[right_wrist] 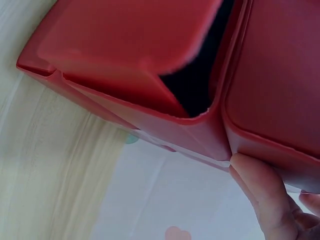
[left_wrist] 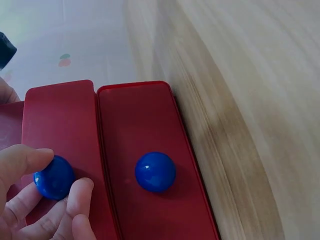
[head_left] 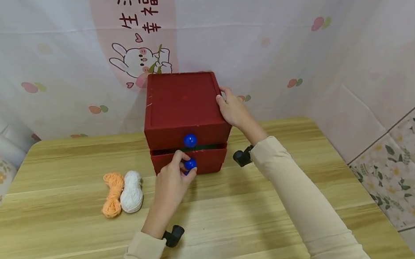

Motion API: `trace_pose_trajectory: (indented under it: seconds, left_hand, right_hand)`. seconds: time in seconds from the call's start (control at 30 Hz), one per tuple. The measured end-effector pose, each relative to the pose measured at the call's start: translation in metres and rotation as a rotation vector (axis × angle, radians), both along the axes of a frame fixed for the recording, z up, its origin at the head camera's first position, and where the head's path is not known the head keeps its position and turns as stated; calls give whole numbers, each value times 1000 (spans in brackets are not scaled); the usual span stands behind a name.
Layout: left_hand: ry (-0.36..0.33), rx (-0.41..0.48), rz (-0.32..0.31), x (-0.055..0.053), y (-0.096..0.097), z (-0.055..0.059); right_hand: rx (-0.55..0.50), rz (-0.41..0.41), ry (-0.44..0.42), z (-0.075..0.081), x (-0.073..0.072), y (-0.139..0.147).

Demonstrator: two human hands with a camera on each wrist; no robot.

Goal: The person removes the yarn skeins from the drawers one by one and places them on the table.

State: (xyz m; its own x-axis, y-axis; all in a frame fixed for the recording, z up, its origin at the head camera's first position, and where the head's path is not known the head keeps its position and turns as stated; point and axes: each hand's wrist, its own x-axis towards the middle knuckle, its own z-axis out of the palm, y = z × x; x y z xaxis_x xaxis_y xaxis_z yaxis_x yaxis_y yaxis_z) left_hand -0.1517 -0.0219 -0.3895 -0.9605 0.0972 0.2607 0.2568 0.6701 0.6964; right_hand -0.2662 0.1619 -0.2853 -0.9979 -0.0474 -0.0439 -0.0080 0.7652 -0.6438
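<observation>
A red chest of drawers [head_left: 185,99] stands at the back of the table, with round blue knobs on its fronts. A drawer [head_left: 208,158] below the top one is pulled slightly out, showing a dark gap above its front. My left hand [head_left: 170,179] pinches that drawer's blue knob [left_wrist: 54,177] between thumb and fingers. Beside it in the left wrist view, the lowest drawer's knob [left_wrist: 155,172] is untouched. My right hand [head_left: 233,108] rests against the chest's right side near the top; in the right wrist view its fingers [right_wrist: 262,187] touch the red side wall.
To the left on the wooden table [head_left: 67,240] lie an orange yarn skein [head_left: 113,195] and a white yarn skein [head_left: 131,192], side by side. A patterned curtain [head_left: 258,41] hangs right behind the chest. The topmost knob [head_left: 190,140] sticks out above the left hand.
</observation>
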Motion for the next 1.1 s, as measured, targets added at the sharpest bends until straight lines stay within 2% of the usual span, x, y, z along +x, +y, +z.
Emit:
trace_pose_trajectory:
  seconds: [0.5, 1.1]
  left_hand:
    - [36, -16, -7, 32, -1, -2]
    - [11, -55, 4, 64, -3, -2]
  right_hand:
    - [-14, 14, 12, 0, -1, 2]
    - [-21, 7, 7, -1, -2, 1]
